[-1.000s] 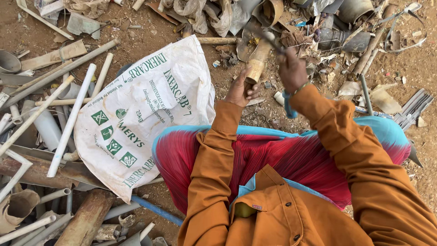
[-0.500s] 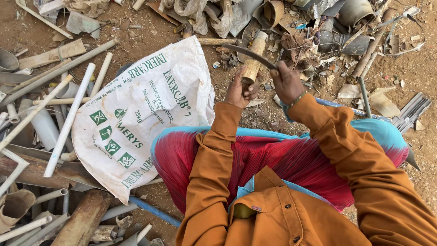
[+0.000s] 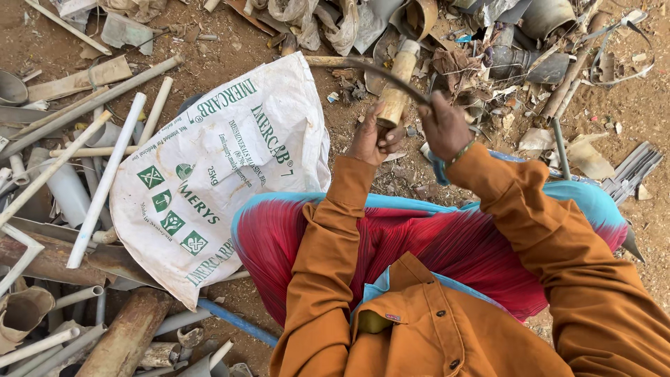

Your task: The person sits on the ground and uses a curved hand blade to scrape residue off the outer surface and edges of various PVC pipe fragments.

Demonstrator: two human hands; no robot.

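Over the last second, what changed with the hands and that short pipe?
The right hand swung its dark curved blade down from above the tan pipe piece to lie across it. The left hand still grips the pipe; the white sack has not moved.

head camera looks steeply down, close overhead.

We sat on bare brown ground (image 3: 279,52). A white printed sack (image 3: 209,174) lay flat on it, white pipes (image 3: 105,181) beside it, with rusty tubes (image 3: 125,335) and scrap pieces (image 3: 502,42) scattered around.
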